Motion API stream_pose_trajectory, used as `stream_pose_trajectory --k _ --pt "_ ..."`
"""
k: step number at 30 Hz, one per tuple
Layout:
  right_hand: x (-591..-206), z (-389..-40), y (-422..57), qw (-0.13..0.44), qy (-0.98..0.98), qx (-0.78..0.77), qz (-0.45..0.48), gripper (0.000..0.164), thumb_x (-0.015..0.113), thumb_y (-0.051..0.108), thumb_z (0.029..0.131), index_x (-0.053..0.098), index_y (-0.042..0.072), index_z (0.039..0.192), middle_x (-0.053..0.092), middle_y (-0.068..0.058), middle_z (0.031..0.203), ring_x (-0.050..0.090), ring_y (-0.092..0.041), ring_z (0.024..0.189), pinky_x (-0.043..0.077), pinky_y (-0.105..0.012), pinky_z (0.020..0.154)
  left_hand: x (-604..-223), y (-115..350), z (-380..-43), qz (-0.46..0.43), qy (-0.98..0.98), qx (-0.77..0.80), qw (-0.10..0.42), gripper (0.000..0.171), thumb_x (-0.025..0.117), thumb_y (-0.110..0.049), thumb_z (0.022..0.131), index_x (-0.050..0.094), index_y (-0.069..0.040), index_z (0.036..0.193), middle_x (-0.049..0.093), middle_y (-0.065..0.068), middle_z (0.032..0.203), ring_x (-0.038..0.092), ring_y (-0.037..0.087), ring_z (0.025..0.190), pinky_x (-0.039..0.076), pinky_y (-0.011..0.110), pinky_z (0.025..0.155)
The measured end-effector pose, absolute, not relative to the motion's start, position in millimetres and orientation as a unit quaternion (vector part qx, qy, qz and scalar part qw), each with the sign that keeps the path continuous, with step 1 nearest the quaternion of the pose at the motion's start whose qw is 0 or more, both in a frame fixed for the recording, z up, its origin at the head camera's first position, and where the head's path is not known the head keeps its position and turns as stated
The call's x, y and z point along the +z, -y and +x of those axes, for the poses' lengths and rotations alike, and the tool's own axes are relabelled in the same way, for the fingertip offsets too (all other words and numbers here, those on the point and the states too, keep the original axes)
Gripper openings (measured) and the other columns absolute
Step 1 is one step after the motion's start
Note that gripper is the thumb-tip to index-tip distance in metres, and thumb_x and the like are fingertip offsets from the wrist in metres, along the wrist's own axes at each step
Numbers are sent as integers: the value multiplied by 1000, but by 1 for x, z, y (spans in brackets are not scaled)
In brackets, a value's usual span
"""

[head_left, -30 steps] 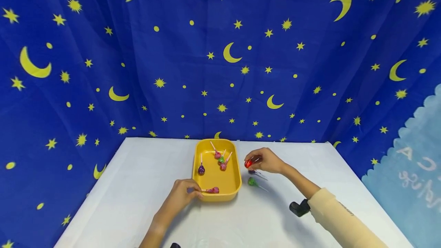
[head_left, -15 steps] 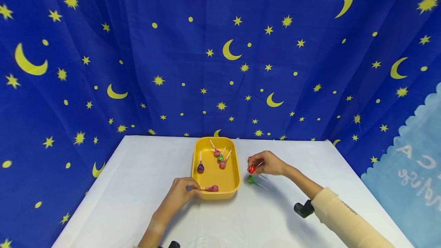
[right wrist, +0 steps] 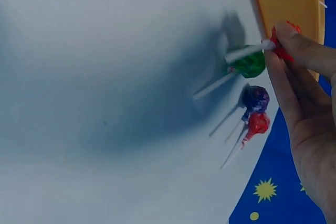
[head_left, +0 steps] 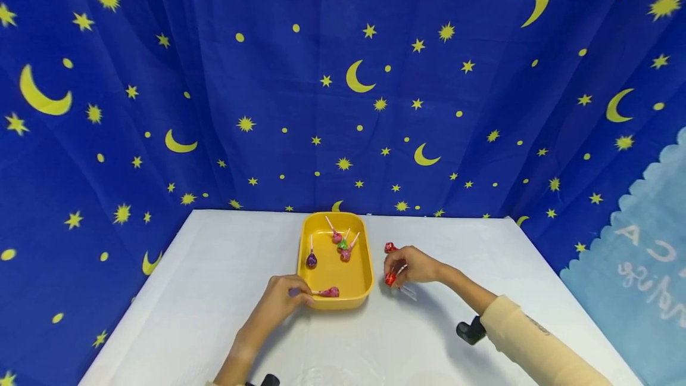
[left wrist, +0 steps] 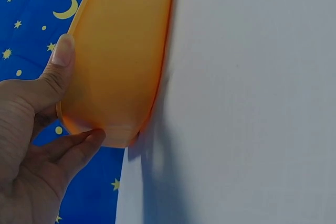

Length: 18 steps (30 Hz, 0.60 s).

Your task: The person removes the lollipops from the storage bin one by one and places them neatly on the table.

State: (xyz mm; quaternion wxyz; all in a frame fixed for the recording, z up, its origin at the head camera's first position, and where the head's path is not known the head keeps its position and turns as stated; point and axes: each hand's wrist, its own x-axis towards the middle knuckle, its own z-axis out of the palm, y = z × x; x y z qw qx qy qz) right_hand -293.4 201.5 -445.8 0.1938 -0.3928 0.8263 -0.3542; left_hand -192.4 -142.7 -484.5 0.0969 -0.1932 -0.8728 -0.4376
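My left hand (head_left: 278,301) grips the near left corner of a yellow tray (head_left: 343,304), thumb on the rim and fingers against the outer wall. Close to that thumb, a pink lollipop (head_left: 331,292) lies along the tray's near end. Right of the tray, my right hand (head_left: 417,265) pinches a red lollipop (head_left: 390,279) just above the table. The right wrist view shows a green lollipop (right wrist: 249,65) beneath it, then a purple lollipop (right wrist: 256,98) and a second red lollipop (right wrist: 258,123), side by side on the table. In the head view the hand hides the green and purple ones.
Inside the tray, a purple lollipop (head_left: 311,261) lies at the left, and pink ones with a green lollipop (head_left: 342,244) sit towards the far end. A blue star-patterned cloth (head_left: 343,106) rises behind the white table (head_left: 230,255).
My right hand has moved nearer to me with the red lollipop, uncovering another red lollipop behind it and covering the green one. My left hand keeps its grip on the tray.
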Motion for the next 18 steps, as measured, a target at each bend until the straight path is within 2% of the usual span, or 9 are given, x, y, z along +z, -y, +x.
stream_pose_trajectory --k 7,11,18 --pt "-455 -291 -199 239 -815 -361 -386 26 82 -3 73 67 -1 95 69 -13 88 67 -14 81 59 -25 71 -483 144 -193 -193 875 -431 103 7 82 -16 73 75 -15 76 71 -10 79 67 10 81 55 37 87" --pt "-459 -288 -199 247 -810 -361 -391 25 81 -5 73 67 -1 94 70 -14 87 65 -12 80 59 -26 73 -485 143 -194 -197 874 -429 113 7 82 -16 73 75 -15 75 71 -9 79 67 11 80 55 38 85" --pt "-464 -284 -199 260 -810 -342 -398 26 83 0 73 68 2 94 71 -8 89 62 -6 80 58 -24 74 -485 142 -193 -190 874 -436 102 8 82 -14 73 75 -15 76 71 -10 80 68 10 83 54 41 88"
